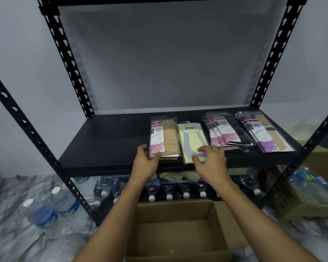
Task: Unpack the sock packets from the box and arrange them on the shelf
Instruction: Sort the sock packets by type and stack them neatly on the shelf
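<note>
A black metal shelf [102, 140] carries four groups of sock packets. A pink stack with beige socks [164, 137] lies left of centre; my left hand [145, 160] rests on its front left corner, thumb and fingers on the stack's near end. Beside it lies a yellow-green packet stack [190, 140]; my right hand [210, 159] hovers over its front end with fingers spread. Farther right are a pink stack with black socks [225, 133] and a purple stack [261, 133]. The open cardboard box [176, 229] stands below my arms; no packets show inside.
Rows of capped water bottles [168, 188] fill the level under the shelf. Loose bottles [45, 212] stand on the floor at left. A carton of bottles [311, 193] sits at right. Black slotted uprights [68, 59] frame the shelf; its left half is bare.
</note>
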A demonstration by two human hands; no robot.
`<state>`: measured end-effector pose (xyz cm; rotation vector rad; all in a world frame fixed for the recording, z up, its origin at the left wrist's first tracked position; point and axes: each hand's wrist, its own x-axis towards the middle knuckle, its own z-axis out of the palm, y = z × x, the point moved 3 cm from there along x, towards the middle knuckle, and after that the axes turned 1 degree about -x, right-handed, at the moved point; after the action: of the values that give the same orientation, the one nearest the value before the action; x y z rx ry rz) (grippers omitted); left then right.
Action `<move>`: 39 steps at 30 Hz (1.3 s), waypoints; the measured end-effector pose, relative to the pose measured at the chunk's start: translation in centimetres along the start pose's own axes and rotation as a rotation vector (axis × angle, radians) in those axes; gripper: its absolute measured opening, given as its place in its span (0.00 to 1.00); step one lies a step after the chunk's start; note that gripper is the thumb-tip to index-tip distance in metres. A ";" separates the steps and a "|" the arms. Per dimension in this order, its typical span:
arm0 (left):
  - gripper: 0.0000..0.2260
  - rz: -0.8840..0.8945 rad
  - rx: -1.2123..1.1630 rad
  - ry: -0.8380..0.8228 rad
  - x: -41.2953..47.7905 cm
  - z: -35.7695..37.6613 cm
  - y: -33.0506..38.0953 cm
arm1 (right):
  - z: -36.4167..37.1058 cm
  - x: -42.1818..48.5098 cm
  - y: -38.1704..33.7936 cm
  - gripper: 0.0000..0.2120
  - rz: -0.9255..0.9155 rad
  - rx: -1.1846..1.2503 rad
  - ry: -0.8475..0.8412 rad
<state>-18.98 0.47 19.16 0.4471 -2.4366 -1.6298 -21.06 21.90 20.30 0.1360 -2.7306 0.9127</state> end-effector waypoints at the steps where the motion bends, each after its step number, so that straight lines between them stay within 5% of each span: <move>1: 0.29 -0.015 0.018 0.001 0.4 -0.2 0.3 | 0.0 0.3 -0.3 0.18 0.010 0.055 -0.015; 7: 0.28 -0.088 0.106 -0.032 2.9 -0.9 1.6 | 1.3 3.5 -4.0 0.21 0.091 0.179 -0.136; 13: 0.17 -0.068 0.093 -0.061 4.3 -0.2 0.9 | 4.0 5.4 -6.1 0.14 0.154 0.085 -0.290; 19: 0.16 -0.061 0.067 -0.070 4.9 -0.3 0.6 | 4.5 6.2 -7.2 0.09 0.176 -0.003 -0.358; 39: 0.15 -0.056 0.003 -0.028 4.1 0.6 0.3 | 4.9 6.6 -6.2 0.14 0.201 0.016 -0.381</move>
<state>-23.08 -0.27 19.12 0.5008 -2.4679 -1.6657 -27.37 13.95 21.93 0.0413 -3.1343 1.0555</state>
